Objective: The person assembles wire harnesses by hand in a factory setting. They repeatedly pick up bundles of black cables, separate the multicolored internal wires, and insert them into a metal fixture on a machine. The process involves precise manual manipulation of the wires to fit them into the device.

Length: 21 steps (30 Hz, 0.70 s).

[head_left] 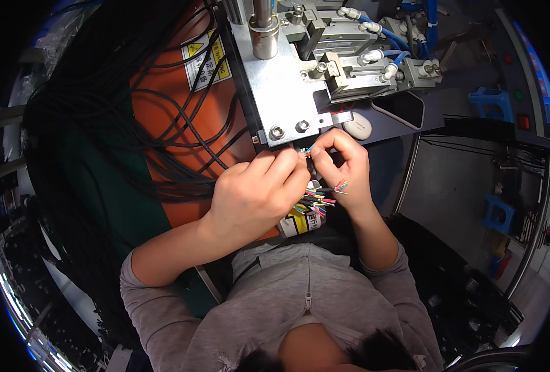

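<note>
Just below the front edge of a metal machine plate [287,93], both hands meet at the fine coloured wires [308,150] of a cable end. My left hand [256,189] is closed, its thumb and fingers pinching at the wires from the left. From the right, my right hand [347,166] pinches the same wires between thumb and forefinger. Below the fingers, several black cables end in fanned-out coloured wires [315,201]; one such wire end [341,186] lies against my right palm. My fingertips partly hide the held wires.
Black cables [194,133] run across the orange surface [157,102] at left. Pneumatic cylinders with blue hoses [392,38] stand at the upper right. A white rounded object [358,126] and a phone-like slab [400,110] lie beside the machine. Blue stools [495,99] stand on the floor.
</note>
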### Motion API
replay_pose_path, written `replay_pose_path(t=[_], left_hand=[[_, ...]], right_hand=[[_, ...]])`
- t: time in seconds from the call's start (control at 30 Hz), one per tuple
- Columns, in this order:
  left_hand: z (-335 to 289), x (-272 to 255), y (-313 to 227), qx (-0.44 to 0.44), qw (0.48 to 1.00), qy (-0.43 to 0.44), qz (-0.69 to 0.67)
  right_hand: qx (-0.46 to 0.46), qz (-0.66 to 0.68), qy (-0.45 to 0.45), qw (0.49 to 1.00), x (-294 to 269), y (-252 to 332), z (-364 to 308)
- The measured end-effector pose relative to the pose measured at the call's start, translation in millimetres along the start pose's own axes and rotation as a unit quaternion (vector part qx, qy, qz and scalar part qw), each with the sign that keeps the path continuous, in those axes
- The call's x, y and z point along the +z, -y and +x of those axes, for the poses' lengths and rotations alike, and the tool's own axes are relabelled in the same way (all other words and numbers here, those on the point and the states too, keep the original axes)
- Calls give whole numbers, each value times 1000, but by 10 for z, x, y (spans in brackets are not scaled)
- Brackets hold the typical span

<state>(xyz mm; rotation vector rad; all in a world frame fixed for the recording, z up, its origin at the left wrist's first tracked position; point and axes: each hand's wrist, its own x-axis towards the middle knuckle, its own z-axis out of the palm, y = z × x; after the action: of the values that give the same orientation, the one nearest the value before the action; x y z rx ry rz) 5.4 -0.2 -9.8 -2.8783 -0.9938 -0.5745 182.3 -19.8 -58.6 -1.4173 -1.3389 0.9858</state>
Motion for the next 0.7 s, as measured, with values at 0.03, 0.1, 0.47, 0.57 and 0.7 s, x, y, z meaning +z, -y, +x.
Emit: replay_pose_path(t=[0.03,0.1,0.47,0.57,0.7], left_hand=[[-18,7,-4,-5,1000,1,5],[-30,10,-3,-17,1000,-4,3],[-79,-111,-59,-62,998,34,-7],[-130,-96,-74,-49,998,29,30],[-119,-130,-67,-86,994,50,35]], right_hand=[[-82,-38,-22,996,15,-11,11],[-202,-98,-38,974,5,-17,41],[20,7,-15,1000,48,99,-4],[135,78,35,987,-12,39,-5],[-130,52,-10,990,-125,3,-25]])
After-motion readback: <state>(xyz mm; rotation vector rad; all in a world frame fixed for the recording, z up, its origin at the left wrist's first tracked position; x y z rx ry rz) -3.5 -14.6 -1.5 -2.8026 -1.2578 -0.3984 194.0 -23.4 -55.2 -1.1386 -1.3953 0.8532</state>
